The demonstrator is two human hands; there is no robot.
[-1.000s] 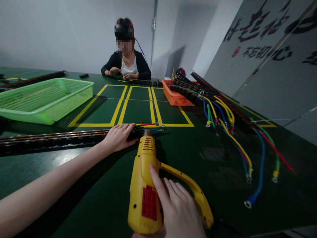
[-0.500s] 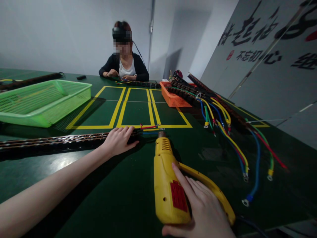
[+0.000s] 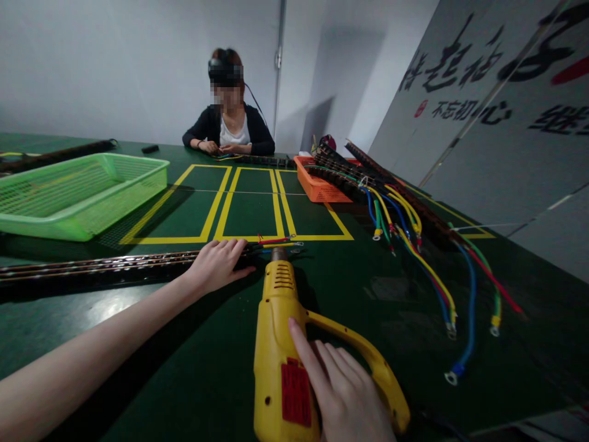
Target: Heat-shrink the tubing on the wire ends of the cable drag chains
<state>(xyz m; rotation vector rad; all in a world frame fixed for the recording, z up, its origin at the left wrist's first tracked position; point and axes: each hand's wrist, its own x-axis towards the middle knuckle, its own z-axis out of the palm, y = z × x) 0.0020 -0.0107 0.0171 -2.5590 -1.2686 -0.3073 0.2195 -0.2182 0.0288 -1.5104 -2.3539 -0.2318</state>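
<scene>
My right hand point(image 3: 343, 387) is closed around a yellow heat gun point(image 3: 280, 344) with a red label, its index finger lying along the body. The gun's metal nozzle point(image 3: 279, 253) points away from me at the red, yellow and blue wires point(image 3: 276, 244), which end in metal ring terminals. My left hand point(image 3: 218, 267) grips the wire harness point(image 3: 151, 263), a long dark bundle, close to where those wires come out. The harness runs off to the left edge; its part under my palm is hidden.
A green basket point(image 3: 87, 224) stands at the left. Toward the back right, an orange basket point(image 3: 322, 191) carries more harnesses, whose coloured wires point(image 3: 470, 319) spread across the right side. A person point(image 3: 234, 132) sits across the green table point(image 3: 193, 380), hands on a harness.
The heat gun in my right hand has moved left, its nozzle shifting from the terminal ends back along the wires. My left hand stays on the wire harness. The view has shifted slightly.
</scene>
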